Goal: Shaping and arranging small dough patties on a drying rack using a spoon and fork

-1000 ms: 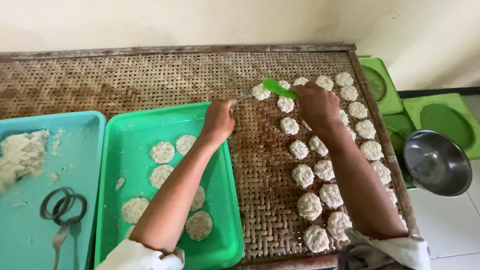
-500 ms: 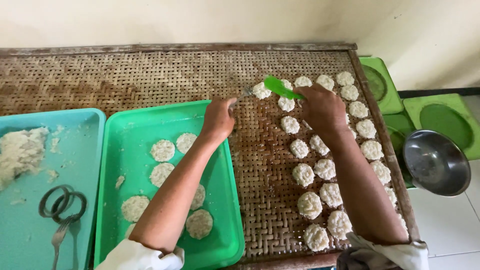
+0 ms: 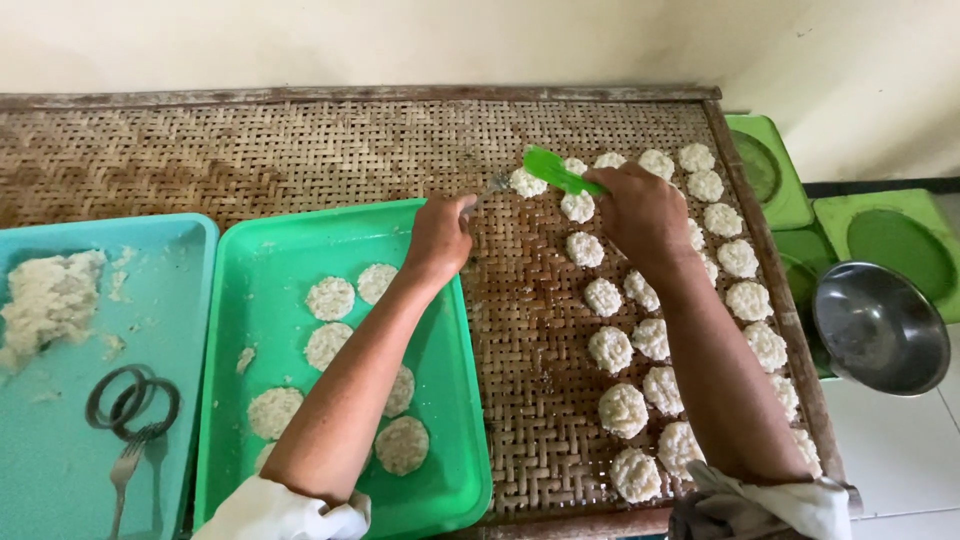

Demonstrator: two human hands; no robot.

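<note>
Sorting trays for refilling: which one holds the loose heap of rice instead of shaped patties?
The light blue tray at far left; its rice heap is unshaped.

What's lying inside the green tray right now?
The green tray holds flat white rice patties, about seven showing. The left forearm crosses over it and partly covers some, so more could be hidden beneath.

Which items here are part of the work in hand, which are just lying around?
In use:
- right hand holding green spatula
- left hand, apparently gripping a thin utensil, unclear
- white patties on the woven mat
- green tray with flat patties

Lying about:
- teal tray with dough lump, ring moulds, fork
- steel bowl
- green stools
</note>
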